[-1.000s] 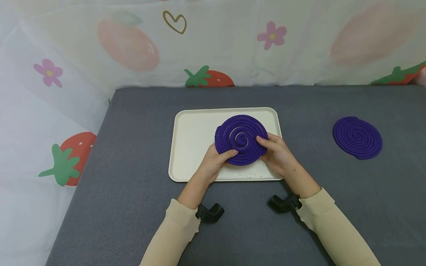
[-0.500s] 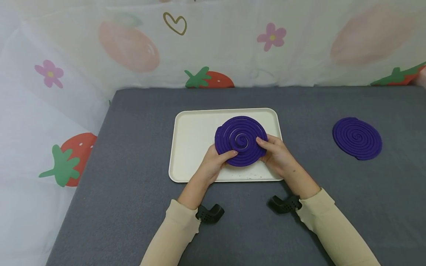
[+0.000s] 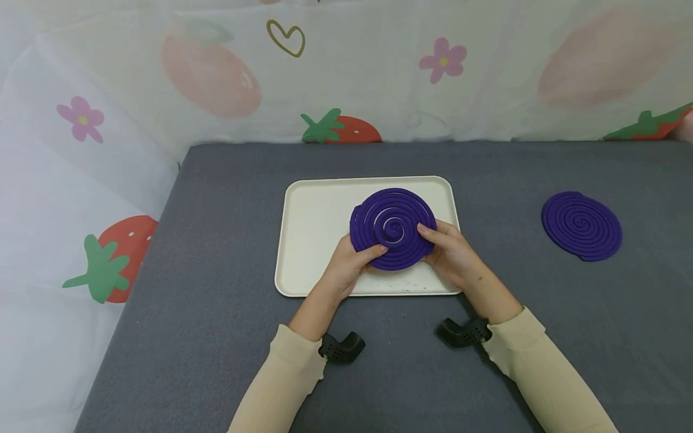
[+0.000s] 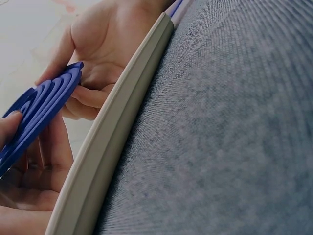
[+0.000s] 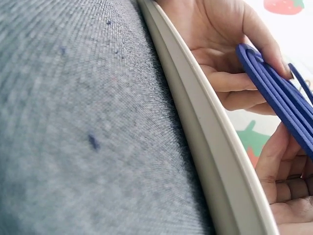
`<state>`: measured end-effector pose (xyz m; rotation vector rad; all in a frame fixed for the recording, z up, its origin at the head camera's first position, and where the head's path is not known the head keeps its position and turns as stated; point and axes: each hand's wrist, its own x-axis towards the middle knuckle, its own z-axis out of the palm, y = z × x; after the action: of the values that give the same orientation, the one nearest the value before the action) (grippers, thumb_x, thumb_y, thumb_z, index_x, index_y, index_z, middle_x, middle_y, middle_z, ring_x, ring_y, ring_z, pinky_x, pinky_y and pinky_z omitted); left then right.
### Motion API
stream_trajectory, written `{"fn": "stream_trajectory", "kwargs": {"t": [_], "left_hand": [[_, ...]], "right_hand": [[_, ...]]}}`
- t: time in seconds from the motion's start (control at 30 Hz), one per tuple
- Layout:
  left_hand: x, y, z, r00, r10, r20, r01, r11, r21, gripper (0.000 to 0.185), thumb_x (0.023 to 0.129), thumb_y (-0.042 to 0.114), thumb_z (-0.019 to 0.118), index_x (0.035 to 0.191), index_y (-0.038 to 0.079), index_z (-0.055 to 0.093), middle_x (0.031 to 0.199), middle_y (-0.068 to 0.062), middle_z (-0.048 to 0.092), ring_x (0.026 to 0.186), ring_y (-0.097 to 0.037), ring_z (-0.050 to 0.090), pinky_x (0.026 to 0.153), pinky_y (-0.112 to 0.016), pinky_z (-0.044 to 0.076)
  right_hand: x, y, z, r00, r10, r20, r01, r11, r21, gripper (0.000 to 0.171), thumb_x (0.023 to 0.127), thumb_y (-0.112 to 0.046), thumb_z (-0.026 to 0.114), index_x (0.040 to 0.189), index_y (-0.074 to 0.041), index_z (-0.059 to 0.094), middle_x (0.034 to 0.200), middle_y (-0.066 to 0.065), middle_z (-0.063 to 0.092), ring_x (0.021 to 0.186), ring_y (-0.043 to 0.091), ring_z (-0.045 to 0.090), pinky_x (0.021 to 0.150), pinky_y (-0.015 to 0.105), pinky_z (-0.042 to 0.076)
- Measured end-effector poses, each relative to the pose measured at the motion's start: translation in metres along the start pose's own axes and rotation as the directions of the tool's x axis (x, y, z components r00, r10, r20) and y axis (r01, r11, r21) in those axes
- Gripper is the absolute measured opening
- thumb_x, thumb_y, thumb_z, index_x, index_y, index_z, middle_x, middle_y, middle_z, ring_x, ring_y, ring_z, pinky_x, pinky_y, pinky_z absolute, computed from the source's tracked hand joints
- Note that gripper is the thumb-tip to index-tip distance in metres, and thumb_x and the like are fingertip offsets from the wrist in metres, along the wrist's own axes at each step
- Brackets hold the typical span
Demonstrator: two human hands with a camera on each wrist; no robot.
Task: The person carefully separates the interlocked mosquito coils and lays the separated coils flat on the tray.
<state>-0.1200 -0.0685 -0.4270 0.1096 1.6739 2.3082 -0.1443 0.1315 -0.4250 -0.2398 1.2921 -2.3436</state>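
Note:
A flat purple spiral disc [image 3: 400,204], wound from one thick strand with thin gaps between its turns, is held over the white tray [image 3: 314,222]. My left hand [image 3: 346,264] grips its lower left rim, thumb on top and fingers underneath. At the right rim my right hand [image 3: 448,251] pinches it the same way. Both wrist views show the disc [image 4: 41,105] tilted and raised above the level of the tray rim [image 5: 195,112], with curled fingers below it. In the head view, the fingers under the disc are mostly hidden.
Another purple spiral disc [image 3: 582,225] lies flat on the grey cloth-covered table [image 3: 514,180], right of the tray. Small dark crumbs dot the tray's front part. Purple specks [image 5: 93,141] lie on the cloth. A printed curtain [image 3: 487,108] hangs behind the table.

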Motion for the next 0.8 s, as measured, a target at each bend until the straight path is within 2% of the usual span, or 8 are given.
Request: {"fn": "stream_trajectory", "kwargs": {"t": [0.53,0.8], "left_hand": [[0.0006,0.0007,0.0005,1.000,0.017,-0.009,-0.017,1.000,-0.020,0.047,0.086,-0.009,0.055,0.132,-0.010,0.042,0.110,-0.009,0.061,0.093,-0.009,0.063,0.084,-0.027,0.052],[0.0001,0.0012,0.0005,1.000,0.014,-0.010,-0.015,1.000,-0.022,0.048,0.087,-0.008,0.055,0.133,-0.010,0.042,0.113,-0.011,0.060,0.094,-0.010,0.063,0.085,-0.027,0.052]], "right_hand": [[0.0002,0.0013,0.0020,1.000,-0.022,0.001,0.022,1.000,-0.012,0.019,0.099,-0.011,0.048,0.102,-0.012,0.067,0.092,0.003,0.069,0.080,0.012,0.065,0.069,0.027,0.054],[-0.0001,0.0016,0.0019,1.000,-0.019,-0.005,0.019,1.000,-0.019,0.020,0.099,-0.011,0.047,0.100,-0.012,0.068,0.090,0.003,0.069,0.078,0.012,0.065,0.067,0.026,0.054]]}}
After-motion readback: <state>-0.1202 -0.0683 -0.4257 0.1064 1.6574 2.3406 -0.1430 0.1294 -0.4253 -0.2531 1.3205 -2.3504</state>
